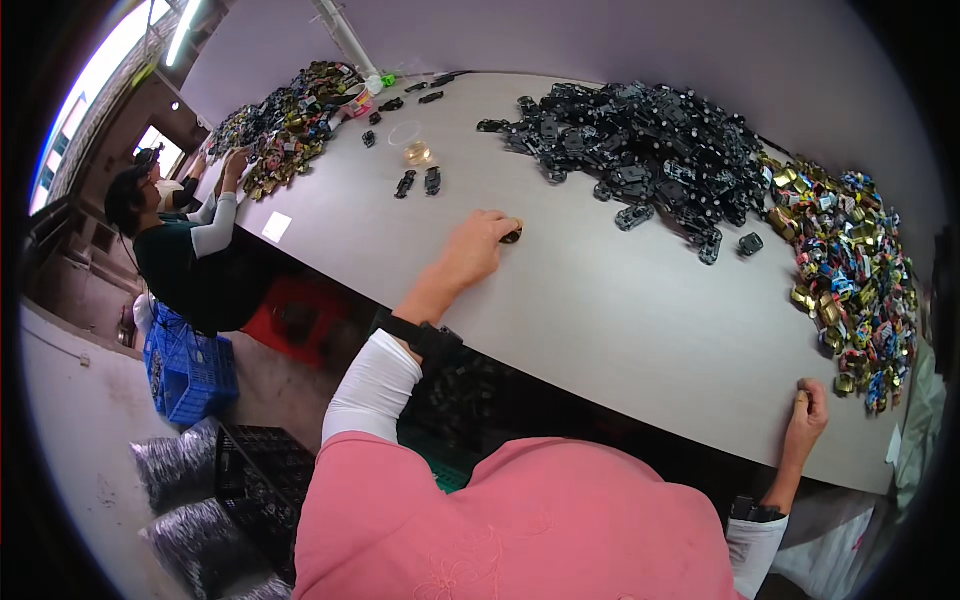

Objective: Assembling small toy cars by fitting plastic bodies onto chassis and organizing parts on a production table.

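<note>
My left hand (pixel 474 246) reaches over the middle of the table, its fingers closed on a small dark toy car piece (pixel 512 235) with a gold-coloured edge. Near the table's right end, my right hand (pixel 814 407) is curled with thumb and fingers together; what it pinches, if anything, is too small to make out. Just beyond it lies a heap of colourful and gold toy car bodies (pixel 850 270). Farther back spreads a big pile of black toy car bases (pixel 640 140). One loose dark piece (pixel 751 244) sits between the two heaps.
Several loose black bases (pixel 432 181) lie left of centre, beside a small amber-coloured round item (pixel 418 153). Another mixed heap (pixel 290 130) covers the far left, where a person in dark clothing (pixel 180 250) works. A blue crate (pixel 185 365) and a red stool (pixel 305 320) stand on the floor.
</note>
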Demonstrator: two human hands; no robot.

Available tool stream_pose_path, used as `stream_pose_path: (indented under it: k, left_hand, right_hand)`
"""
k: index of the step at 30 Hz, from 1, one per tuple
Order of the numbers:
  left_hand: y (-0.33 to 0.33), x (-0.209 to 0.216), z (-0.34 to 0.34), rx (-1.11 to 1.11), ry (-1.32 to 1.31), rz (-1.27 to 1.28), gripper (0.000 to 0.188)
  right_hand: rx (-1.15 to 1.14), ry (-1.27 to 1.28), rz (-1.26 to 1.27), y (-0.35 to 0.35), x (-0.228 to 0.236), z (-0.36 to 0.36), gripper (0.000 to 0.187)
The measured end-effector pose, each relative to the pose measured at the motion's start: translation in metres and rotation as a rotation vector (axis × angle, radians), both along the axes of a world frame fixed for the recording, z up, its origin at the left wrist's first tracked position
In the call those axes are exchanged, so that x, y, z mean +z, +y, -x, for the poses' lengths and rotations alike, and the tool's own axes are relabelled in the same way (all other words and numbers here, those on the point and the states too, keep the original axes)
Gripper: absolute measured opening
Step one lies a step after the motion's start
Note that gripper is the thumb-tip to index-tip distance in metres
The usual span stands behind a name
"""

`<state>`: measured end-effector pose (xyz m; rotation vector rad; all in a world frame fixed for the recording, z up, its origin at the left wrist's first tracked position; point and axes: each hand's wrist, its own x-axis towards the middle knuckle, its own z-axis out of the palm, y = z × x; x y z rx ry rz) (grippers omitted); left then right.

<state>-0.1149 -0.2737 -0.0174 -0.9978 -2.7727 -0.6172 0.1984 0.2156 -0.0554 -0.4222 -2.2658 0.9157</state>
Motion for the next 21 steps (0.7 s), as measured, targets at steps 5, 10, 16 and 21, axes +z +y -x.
stream_pose_path:
  k: [5, 10, 16, 21]
  left_hand:
    - [0.007, -0.012, 0.006, 0.035, 0.062, -0.043, 0.045]
    - [0.016, 0.004, -0.010, 0.102, -0.008, 0.031, 0.047]
    - [0.078, 0.014, -0.024, -0.076, -0.845, -0.547, 0.035]
    - [0.158, 0.038, -0.068, -0.237, -1.261, -0.662, 0.046]
  right_hand:
    - [-0.143, -0.014, -0.074, -0.012, 0.003, 0.002, 0.010]
    - [-0.098, 0.042, -0.123, -0.024, 0.016, 0.021, 0.011]
    - [-0.098, -0.158, 0.119, 0.002, 0.015, 0.020, 0.010]
    - [-0.204, -0.107, -0.195, 0.026, 0.043, 0.058, 0.020]
